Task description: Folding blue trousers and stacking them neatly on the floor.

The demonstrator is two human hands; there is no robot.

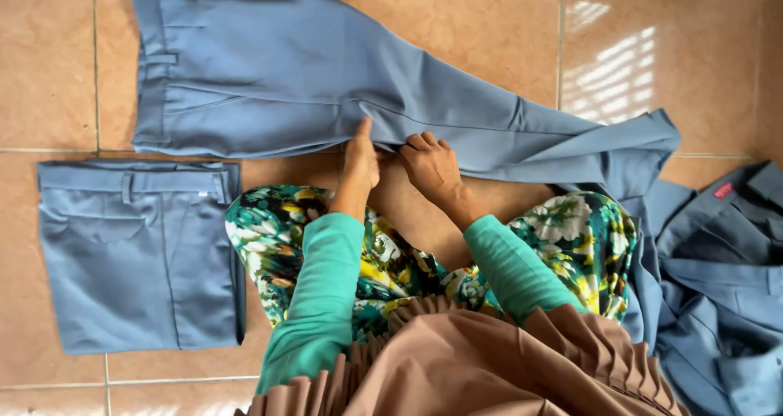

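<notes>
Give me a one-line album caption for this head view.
Both hands, left and right, pinch blue trousers spread on the tiled floor.

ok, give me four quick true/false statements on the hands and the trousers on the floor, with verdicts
1. Both hands touch the spread-out trousers. True: left hand and right hand are at its near edge.
2. The folded trousers lie to the person's right. False: to the left.
3. The floor is carpet. False: tan tiles.
4. A heap of blue-grey garments lies at the right. True.
</notes>
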